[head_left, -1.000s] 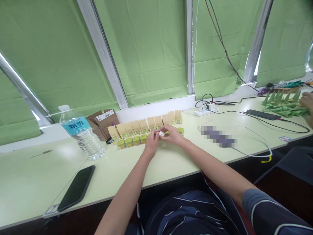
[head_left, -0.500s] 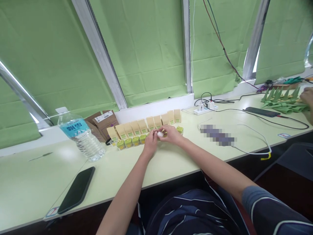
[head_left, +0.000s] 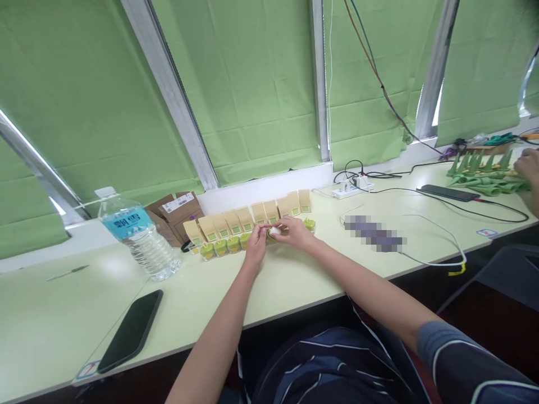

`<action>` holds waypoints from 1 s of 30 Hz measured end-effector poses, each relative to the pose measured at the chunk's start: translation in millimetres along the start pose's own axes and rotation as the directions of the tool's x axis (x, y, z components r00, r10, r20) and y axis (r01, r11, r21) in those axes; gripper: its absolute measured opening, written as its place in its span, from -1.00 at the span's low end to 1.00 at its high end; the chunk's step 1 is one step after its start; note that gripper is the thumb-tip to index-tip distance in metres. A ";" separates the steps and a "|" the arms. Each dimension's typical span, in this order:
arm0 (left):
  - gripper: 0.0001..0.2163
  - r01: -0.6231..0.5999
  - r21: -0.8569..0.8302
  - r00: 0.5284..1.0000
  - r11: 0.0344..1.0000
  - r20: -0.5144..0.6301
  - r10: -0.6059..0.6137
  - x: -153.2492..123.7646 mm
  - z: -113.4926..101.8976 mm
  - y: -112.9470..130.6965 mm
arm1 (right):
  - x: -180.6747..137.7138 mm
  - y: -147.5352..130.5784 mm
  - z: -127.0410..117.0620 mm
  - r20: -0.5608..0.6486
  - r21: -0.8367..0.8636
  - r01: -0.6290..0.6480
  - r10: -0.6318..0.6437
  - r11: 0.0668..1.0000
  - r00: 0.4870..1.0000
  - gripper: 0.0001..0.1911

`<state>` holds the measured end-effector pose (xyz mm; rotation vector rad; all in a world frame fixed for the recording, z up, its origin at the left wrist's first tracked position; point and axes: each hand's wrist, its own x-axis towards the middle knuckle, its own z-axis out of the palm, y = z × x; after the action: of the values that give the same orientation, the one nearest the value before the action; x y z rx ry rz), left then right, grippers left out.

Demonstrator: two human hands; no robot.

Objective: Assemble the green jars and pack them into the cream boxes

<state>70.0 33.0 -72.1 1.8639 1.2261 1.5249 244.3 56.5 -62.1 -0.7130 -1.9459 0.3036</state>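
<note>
Close together above the table, my two hands meet in front of a row of small packages. My right hand (head_left: 293, 233) is closed in a pinch on a small white rounded piece (head_left: 275, 231); its exact kind is too small to tell. Beside it, my left hand (head_left: 256, 244) has its fingers pressed together, their tips close to the white piece; anything inside them is hidden. Just behind stand several small clear tubs with green lids (head_left: 220, 246), partly covered by my hands. Several tan paper packets with green labels (head_left: 231, 222) stand upright behind the tubs.
A large water bottle (head_left: 141, 235) and a cardboard box (head_left: 177, 216) stand left. A black phone (head_left: 131, 330) lies near the front edge. Rightward are a blurred-out object (head_left: 374, 234), cables, a power strip (head_left: 352, 189), another phone (head_left: 448, 193), green cones (head_left: 475, 163) and another person's hand (head_left: 528, 168).
My left hand has shifted slightly left, and the white piece has turned a little in my right fingers. The camera view has moved slightly.
</note>
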 end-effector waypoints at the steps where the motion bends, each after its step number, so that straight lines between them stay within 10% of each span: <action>1: -0.70 0.007 -0.031 1.000 1.000 0.010 -0.007 0.0 0.7 0.1 | 0.1 -0.1 -0.4 -0.009 0.009 -0.008 0.008 1.000 1.000 -0.76; 30: -0.49 0.091 -0.178 0.993 0.980 0.088 -0.077 0.7 6.7 -2.8 | 0.3 1.2 -6.6 -0.011 0.016 -0.135 0.135 0.991 0.991 -0.70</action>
<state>75.2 36.2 -75.9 1.7165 1.0769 1.4502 250.4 57.0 -59.4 -0.8364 -1.8856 0.3957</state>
